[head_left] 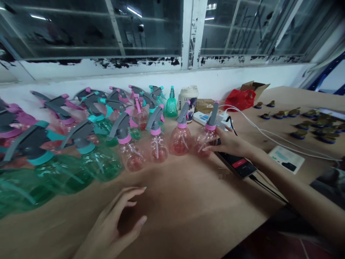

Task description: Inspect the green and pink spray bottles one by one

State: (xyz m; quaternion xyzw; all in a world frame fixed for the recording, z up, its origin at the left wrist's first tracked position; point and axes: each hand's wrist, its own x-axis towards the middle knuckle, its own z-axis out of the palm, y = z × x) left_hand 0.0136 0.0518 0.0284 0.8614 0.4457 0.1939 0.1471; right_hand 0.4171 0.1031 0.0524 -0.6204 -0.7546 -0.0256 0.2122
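My right hand (229, 142) is wrapped round the side of a clear pink spray bottle (203, 138) with a grey trigger head and pink collar. That bottle stands upright at the right end of a row. Close to its left are another pink spray bottle (180, 141) and a narrower-looking one (158, 148). Over the front of the table, my left hand (115, 219) holds nothing, its thumb and fingers apart and slightly curled. The nearest bottles to it are a green spray bottle (101, 163) with a teal collar and a pink spray bottle (132, 154).
Several more pink and green bottles crowd the left side. A phone (239, 166) with a cable lies beside my right wrist. Behind stand a paper cup (188, 99), a white power strip (202, 118) and a red plastic bag (239, 100). Several gold-and-blue pieces (299, 133) lie right of white cables (258, 127).
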